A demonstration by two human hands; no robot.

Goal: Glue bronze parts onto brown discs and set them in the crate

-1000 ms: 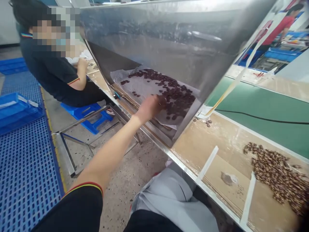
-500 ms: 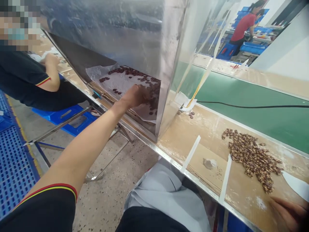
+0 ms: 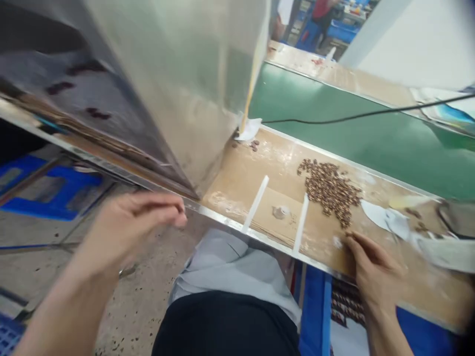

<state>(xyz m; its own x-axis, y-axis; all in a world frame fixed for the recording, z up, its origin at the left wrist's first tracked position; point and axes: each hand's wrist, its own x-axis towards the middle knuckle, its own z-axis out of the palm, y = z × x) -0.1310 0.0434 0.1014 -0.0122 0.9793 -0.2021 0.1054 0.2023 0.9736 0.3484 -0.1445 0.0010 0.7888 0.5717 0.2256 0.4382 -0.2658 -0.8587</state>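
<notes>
My left hand (image 3: 137, 222) is in front of the bench edge, just outside a metal box (image 3: 178, 109). Its fingers are pinched together; whatever they hold is hidden or too small to name. My right hand (image 3: 376, 267) is over the bench near the lower end of a pile of small brown and gold pieces (image 3: 330, 190). Thumb and finger meet there in a pinch, and I cannot make out what is in them. Inside the box, dark red discs (image 3: 97, 113) lie on pale paper, blurred by motion.
White strips (image 3: 256, 203) flank a cardboard piece (image 3: 272, 225) bearing a small clear cup (image 3: 281, 212). A few discs (image 3: 254, 145) lie beside the box. Behind runs a green belt (image 3: 319, 104) crossed by a black cable (image 3: 334, 117). Below the bench stands a blue crate (image 3: 315, 306).
My left hand has come out of the metal box toward me, fingers pinched. The view has swung right, bringing my right hand fully into sight. The co-worker at the left is out of view.
</notes>
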